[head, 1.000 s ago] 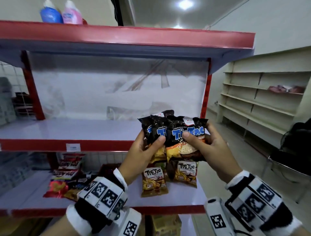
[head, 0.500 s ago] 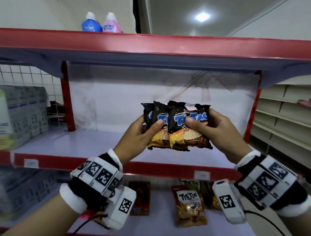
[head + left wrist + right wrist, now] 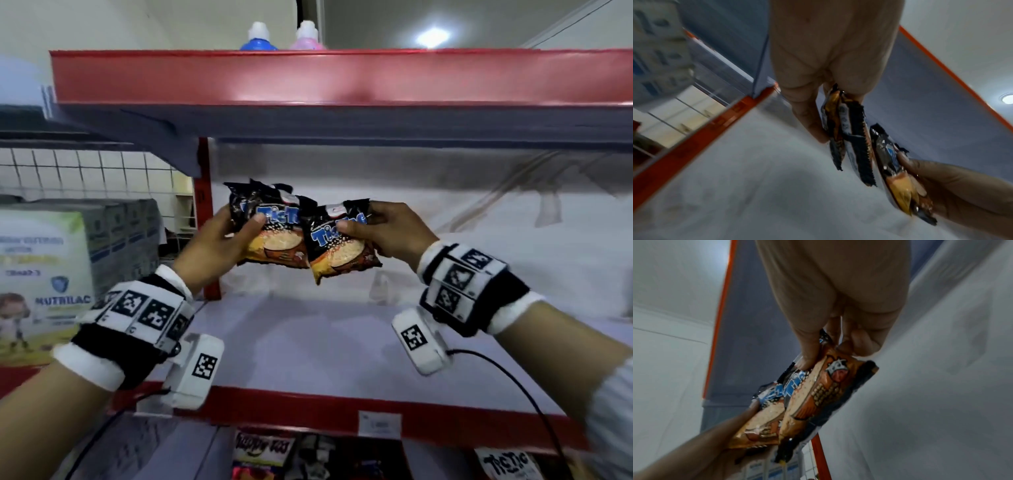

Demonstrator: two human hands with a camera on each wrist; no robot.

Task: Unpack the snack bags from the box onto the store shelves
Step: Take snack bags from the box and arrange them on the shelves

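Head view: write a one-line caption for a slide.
Left hand and right hand each hold snack bags in front of a red-edged store shelf.

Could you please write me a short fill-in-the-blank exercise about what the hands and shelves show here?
1. The left hand and right hand each grip black-and-orange Tic Tac snack bags above the pale ____ shelf board.
2. The shelf edges are coloured ____.
3. Beside the blue bottle stands a ____ bottle.

Missing words: middle; red; pink
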